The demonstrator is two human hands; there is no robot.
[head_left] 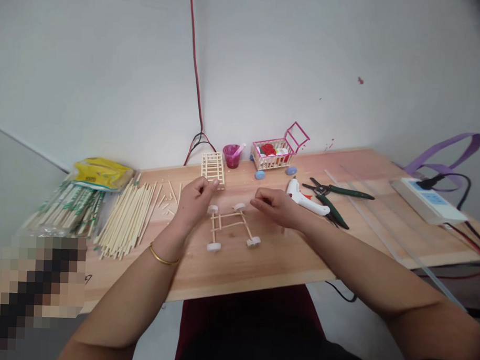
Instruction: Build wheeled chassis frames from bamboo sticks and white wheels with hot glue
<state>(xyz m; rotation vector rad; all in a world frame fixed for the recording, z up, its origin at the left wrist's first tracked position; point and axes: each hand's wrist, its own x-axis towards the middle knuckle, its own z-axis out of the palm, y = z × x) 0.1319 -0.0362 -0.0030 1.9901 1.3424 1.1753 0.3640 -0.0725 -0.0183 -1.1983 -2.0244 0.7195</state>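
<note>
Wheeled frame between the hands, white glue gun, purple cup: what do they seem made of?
Wheeled frame: apparently bare wood or bamboo, matt, from its pale tan colour; white wheels: plastic or foam, too small to tell.
Glue gun: probably hard plastic, from its smooth, even white body.
Cup: likely translucent plastic, from a purple wall that seems see-through; glass isn't ruled out.
</note>
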